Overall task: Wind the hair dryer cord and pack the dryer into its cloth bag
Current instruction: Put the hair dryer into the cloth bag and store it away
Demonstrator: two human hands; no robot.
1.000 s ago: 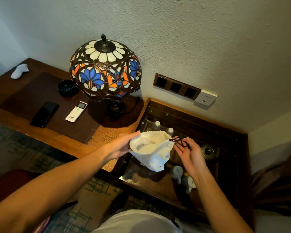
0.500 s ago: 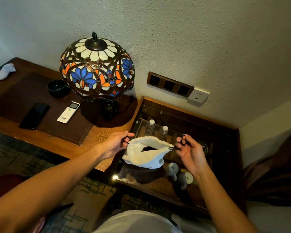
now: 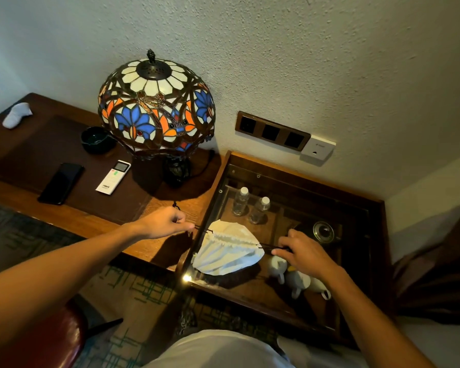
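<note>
A white cloth bag (image 3: 227, 253) hangs between my hands above the glass-topped cabinet (image 3: 298, 312). Its mouth is gathered into pleats along the top edge. My left hand (image 3: 165, 221) pinches the black drawstring (image 3: 203, 229) on the bag's left side. My right hand (image 3: 302, 251) pinches the black drawstring on the bag's right side. Both cords run taut from the bag's corners. The hair dryer is not visible; the bag bulges, and its contents are hidden.
A stained-glass lamp (image 3: 156, 107) stands on the wooden desk (image 3: 96, 221), with a white remote (image 3: 113, 177), a black phone (image 3: 61, 183) and a dark ashtray (image 3: 97, 140) to its left. Under the glass are two water bottles (image 3: 250, 205) and white cups (image 3: 290, 274). Wall sockets (image 3: 272, 130) sit behind.
My hands have moved apart along the drawstrings. The bag's open mouth has pulled nearly shut and gathered into pleats.
</note>
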